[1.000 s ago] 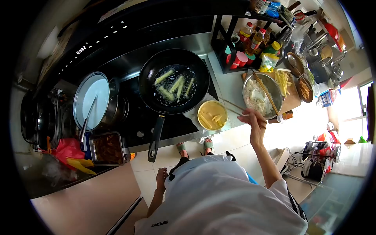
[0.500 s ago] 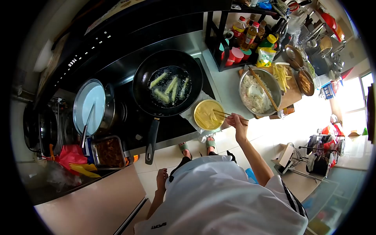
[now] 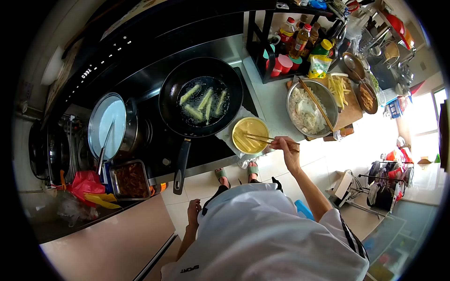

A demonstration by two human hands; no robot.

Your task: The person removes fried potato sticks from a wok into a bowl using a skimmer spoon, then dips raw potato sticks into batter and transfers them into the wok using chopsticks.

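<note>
Chopsticks (image 3: 261, 136) lie clasped in the grip of the right hand (image 3: 287, 149), tips inside the yellow bowl (image 3: 233, 138); strips (image 3: 240, 142) there are probably light, soft and slippery, best pinched mid-length; left hand (image 3: 193, 212) hangs low, its grip indeterminable.

Red-capped bottles (image 3: 300, 42) and a yellow packet (image 3: 319, 66) by a black rack (image 3: 266, 24), well apart from a red bag (image 3: 87, 184)
</note>
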